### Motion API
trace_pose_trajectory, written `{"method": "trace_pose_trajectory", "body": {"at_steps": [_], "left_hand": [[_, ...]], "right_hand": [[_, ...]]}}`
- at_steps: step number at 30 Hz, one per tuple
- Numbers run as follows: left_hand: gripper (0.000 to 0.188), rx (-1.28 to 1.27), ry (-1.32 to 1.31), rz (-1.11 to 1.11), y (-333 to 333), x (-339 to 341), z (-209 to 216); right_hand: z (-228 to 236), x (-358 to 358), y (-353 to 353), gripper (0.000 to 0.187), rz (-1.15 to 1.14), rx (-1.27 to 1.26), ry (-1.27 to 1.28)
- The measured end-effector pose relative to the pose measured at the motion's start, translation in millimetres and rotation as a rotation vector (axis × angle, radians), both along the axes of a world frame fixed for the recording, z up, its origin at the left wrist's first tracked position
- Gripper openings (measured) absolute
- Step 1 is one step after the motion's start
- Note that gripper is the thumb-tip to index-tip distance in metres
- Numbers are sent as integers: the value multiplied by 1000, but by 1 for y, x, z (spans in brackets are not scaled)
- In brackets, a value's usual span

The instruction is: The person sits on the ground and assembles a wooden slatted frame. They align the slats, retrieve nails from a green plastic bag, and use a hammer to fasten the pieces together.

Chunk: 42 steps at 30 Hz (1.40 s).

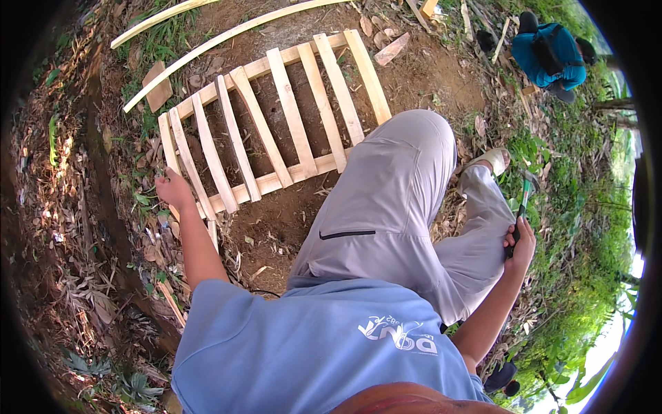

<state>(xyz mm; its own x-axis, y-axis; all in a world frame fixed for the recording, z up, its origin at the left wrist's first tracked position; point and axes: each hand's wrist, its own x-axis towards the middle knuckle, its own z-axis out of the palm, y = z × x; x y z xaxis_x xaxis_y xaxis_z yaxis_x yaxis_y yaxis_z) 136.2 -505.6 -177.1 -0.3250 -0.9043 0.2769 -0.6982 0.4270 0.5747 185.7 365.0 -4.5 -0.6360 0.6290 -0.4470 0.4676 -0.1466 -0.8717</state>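
A ladder-like wooden frame point(296, 127) of pale slats across two long rails lies on the ground in front of me. At its left end, my left hand point(175, 190) is closed around the lower part of the outermost wooden slat point(167, 143); part of the grip is hidden. My right hand point(522, 243) is wrapped round the grip of a hammer point(525, 195) out to my right. The hammer has a green and black handle, and its metal head points up and away from the frame. My bent knee covers the frame's near right corner.
Two long thin wooden strips point(227, 45) lie beyond the frame. A flat wood offcut point(158, 86) rests by its far left corner, another reddish piece point(392, 49) past the right end. A person in a teal top point(548, 55) is at the far right. Leaves and plants surround the bare soil.
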Motion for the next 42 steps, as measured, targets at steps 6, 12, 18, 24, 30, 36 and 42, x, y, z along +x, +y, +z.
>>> {"method": "trace_pose_trajectory", "body": {"at_steps": [6, 12, 18, 24, 30, 36, 42], "left_hand": [[39, -31, -55, -848, 234, -131, 79], [37, -428, -637, -1105, 335, -219, 55], [40, -260, -784, -988, 360, -246, 24], [41, -124, -763, -1000, 354, -251, 21], [37, -202, -726, -975, 339, -245, 12], [40, -224, -710, -937, 331, -244, 5], [41, -209, -704, -946, 329, -243, 7]], "right_hand": [[1, 7, 5, 14, -10, -4, -12], [-2, -1, 2, 15, 1, -13, -5], [-1, 4, 2, 14, -20, -9, 17], [2, 1, 4, 14, -20, -29, 21], [3, 0, 0, 15, -12, -26, 20], [3, 2, 2, 15, -26, -37, 19], [0, 4, 4, 14, -2, -17, 20]]}}
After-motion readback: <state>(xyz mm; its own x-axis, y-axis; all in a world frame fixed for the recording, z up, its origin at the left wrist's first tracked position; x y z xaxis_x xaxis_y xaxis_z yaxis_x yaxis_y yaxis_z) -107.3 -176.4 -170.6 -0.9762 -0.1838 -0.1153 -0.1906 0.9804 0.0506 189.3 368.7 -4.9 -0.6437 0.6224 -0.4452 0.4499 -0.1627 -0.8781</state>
